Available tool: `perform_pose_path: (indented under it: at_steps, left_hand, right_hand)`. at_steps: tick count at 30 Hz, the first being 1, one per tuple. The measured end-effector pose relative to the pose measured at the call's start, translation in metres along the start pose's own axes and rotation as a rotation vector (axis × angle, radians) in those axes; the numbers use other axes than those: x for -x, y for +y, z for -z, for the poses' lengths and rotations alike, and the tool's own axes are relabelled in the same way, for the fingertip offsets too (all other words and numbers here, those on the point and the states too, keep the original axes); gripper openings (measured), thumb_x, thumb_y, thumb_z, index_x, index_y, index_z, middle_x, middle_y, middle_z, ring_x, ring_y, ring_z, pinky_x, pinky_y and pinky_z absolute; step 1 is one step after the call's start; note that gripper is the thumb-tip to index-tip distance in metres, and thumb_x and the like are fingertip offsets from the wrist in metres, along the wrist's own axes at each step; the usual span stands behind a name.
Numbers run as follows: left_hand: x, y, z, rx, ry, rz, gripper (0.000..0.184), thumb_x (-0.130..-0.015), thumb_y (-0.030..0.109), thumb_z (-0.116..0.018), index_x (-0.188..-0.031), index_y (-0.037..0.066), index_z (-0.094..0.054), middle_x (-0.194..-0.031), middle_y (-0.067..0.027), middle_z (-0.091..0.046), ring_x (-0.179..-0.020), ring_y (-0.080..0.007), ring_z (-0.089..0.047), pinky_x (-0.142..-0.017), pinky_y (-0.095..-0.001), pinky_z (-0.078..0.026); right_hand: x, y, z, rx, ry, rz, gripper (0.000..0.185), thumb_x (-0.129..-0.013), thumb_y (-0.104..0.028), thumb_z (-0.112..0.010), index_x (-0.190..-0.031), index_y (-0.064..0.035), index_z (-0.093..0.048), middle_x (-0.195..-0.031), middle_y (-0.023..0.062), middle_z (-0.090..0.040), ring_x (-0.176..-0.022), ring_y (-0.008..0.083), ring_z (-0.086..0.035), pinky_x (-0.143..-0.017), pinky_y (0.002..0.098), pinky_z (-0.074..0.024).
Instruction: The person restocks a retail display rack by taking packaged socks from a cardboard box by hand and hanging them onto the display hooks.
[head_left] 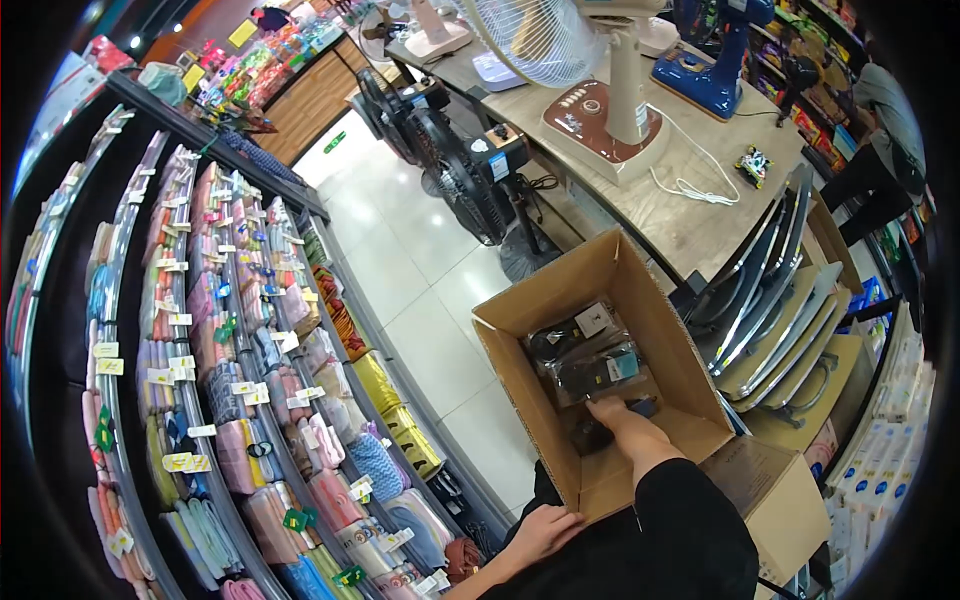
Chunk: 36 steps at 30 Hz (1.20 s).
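A deep open cardboard box (520, 405) stands in front of me, tilted in my view. Inside lie dark items in clear plastic wrapping: a black package with a white label (593, 320) and another wrapped package (620, 367) below it. My right hand (615, 412) reaches into the box, its fingers curled at a dark item (590, 435) near the bottom; the hand partly hides what it touches. My left hand (545, 528) grips the near left rim of the box, fingers bent over the edge.
Shelves of folded towels (240, 450) line the left. Black fans (450, 165) stand on the tiled floor (440, 310) ahead. A wooden table (705, 225) holds fans, including a brown-based one (610, 130). Folded boards with metal legs (780, 340) lean at right. A person (885, 130) stands far right.
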<state>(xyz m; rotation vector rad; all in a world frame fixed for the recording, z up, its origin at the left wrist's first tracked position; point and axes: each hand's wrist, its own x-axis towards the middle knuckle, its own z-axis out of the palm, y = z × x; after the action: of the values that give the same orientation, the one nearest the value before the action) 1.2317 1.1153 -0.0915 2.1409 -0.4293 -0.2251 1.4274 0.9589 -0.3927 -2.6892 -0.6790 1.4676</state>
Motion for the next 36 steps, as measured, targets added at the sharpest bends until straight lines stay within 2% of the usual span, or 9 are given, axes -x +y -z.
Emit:
perform_pose_path:
  at_steps: [8,14,18,22,26,28,30,32,36]
  left_hand:
    - [0.005,-0.005,-0.003,0.007,0.005,0.031,0.02,-0.082,0.014,-0.071,-0.1,0.009,-0.064,-0.079,-0.0092,-0.058,-0.072,-0.0289,-0.058,-0.065,-0.038,-0.045]
    - [0.002,-0.001,-0.002,0.01,0.0,0.003,0.019,-0.082,0.016,-0.072,-0.097,0.009,-0.063,-0.08,-0.0079,-0.06,-0.073,-0.0276,-0.059,-0.064,-0.0372,-0.046]
    - [0.0,0.002,0.004,0.008,-0.008,-0.046,0.016,-0.086,0.017,-0.068,-0.096,0.009,-0.059,-0.078,-0.0084,-0.06,-0.071,-0.0276,-0.061,-0.063,-0.0377,-0.048]
    - [0.009,-0.001,0.007,0.162,-0.069,0.072,0.039,-0.086,0.014,-0.068,-0.12,0.007,-0.049,-0.081,-0.0097,-0.066,-0.073,-0.0299,-0.066,-0.062,-0.0396,-0.051]
    - [0.021,-0.002,0.022,0.419,-0.149,0.106,0.041,-0.091,0.013,-0.065,-0.127,0.005,-0.046,-0.084,-0.0082,-0.064,-0.076,-0.02,-0.065,-0.069,-0.0317,-0.052]
    - [0.019,-0.005,0.025,0.478,-0.232,0.081,0.034,-0.093,0.012,-0.062,-0.124,0.004,-0.05,-0.084,-0.0059,-0.064,-0.079,-0.0152,-0.064,-0.072,-0.0297,-0.051]
    - [0.016,0.0,0.024,0.668,-0.28,0.064,0.027,-0.095,0.013,-0.06,-0.12,0.004,-0.054,-0.086,-0.0041,-0.064,-0.08,-0.0128,-0.063,-0.073,-0.0266,-0.05]
    - [0.008,0.026,0.028,0.796,-0.371,0.109,0.027,-0.096,0.015,-0.058,-0.12,0.003,-0.056,-0.092,-0.0035,-0.065,-0.087,-0.0121,-0.063,-0.078,-0.0263,-0.049]
    - [-0.002,0.071,0.013,1.003,-0.456,0.089,0.035,-0.098,0.017,-0.054,-0.129,0.001,-0.054,-0.117,-0.0095,-0.063,-0.108,-0.0178,-0.058,-0.092,-0.0342,-0.046]
  right_hand:
    - [0.014,-0.003,0.002,0.339,0.058,0.2,0.03,-0.093,-0.017,-0.052,-0.116,-0.0119,-0.07,-0.124,0.0132,-0.064,-0.118,0.029,-0.06,-0.095,0.041,-0.0499]
    - [0.03,-0.004,0.012,0.331,0.002,0.228,0.029,-0.091,-0.015,-0.052,-0.113,-0.0113,-0.071,-0.122,0.013,-0.066,-0.114,0.0293,-0.062,-0.093,0.0421,-0.0505]
    - [0.066,-0.004,0.049,0.32,-0.005,0.332,0.024,-0.083,-0.011,-0.059,-0.104,-0.01,-0.072,-0.105,0.0162,-0.07,-0.104,0.0319,-0.066,-0.086,0.0429,-0.053]
    - [0.119,-0.02,0.104,0.28,0.122,0.261,0.04,-0.076,-0.011,-0.068,-0.116,-0.0134,-0.063,-0.105,0.0163,-0.069,-0.099,0.0355,-0.066,-0.08,0.0442,-0.0538]
    - [0.208,-0.034,0.147,-0.241,0.729,0.241,0.011,-0.082,-0.013,-0.06,-0.09,-0.0069,-0.055,-0.085,0.0201,-0.064,-0.081,0.0412,-0.063,-0.068,0.0502,-0.0498]
    - [0.261,-0.046,0.157,-0.314,0.882,0.181,0.01,-0.085,-0.011,-0.061,-0.088,-0.0049,-0.054,-0.08,0.016,-0.064,-0.074,0.0327,-0.066,-0.063,0.0445,-0.0507]
    - [0.313,-0.062,0.148,-0.871,1.241,0.221,0.013,-0.089,-0.008,-0.064,-0.09,-0.003,-0.052,-0.077,0.0084,-0.062,-0.072,0.0201,-0.066,-0.061,0.035,-0.0527]
    - [0.368,-0.094,0.129,-1.52,1.373,0.304,0.017,-0.091,-0.007,-0.065,-0.089,-0.0026,-0.049,-0.076,0.0053,-0.06,-0.074,0.0157,-0.063,-0.067,0.0313,-0.0541]
    - [0.441,-0.145,0.051,-1.914,1.675,0.257,0.018,-0.091,-0.007,-0.066,-0.097,-0.001,-0.05,-0.085,0.0079,-0.062,-0.078,0.0167,-0.066,-0.075,0.0332,-0.0564]
